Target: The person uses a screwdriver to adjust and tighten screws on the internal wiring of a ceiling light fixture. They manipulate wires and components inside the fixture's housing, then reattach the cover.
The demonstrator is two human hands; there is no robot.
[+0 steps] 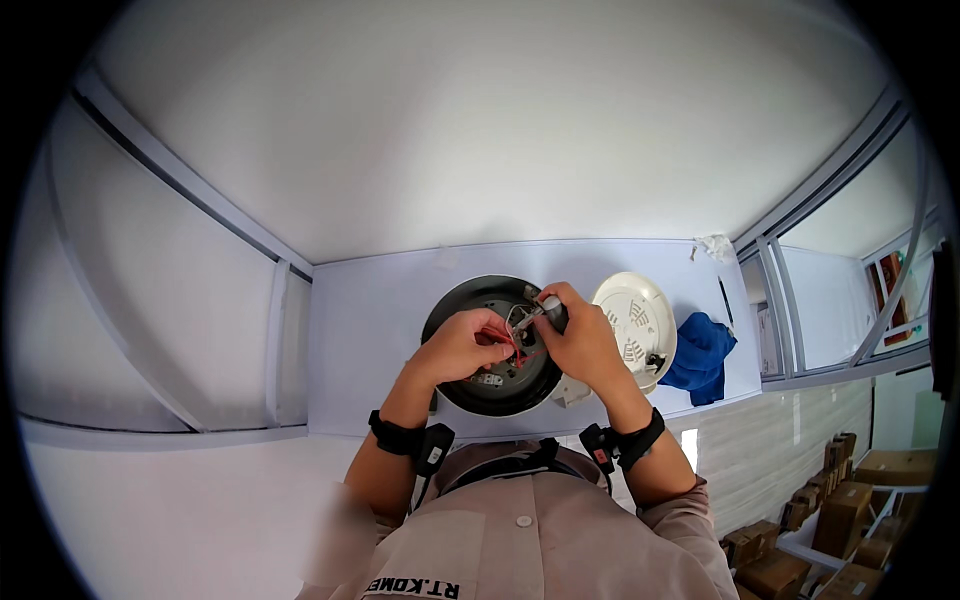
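Note:
A round, dark appliance body (505, 398) sits open on the table, wires and metal parts showing inside it. My left hand (458, 348) reaches over its left side, fingers closed on red wires (517, 350). From the right, my right hand (587, 345) grips a screwdriver (556, 314) with a grey and black handle; its metal shaft slants down-left toward the wires. Where the tip ends is hard to make out among the fingers and wires. Just right of the body, a cream round cover (632, 305) with vent slots lies on the table.
A blue cloth (700, 355) is bunched beside the cover on the white table (360, 340). A thin dark stick-like thing (725, 300) and crumpled clear plastic (714, 247) lie at the right. Framed panels stand on both sides; cardboard boxes (845, 515) are stacked at the lower right.

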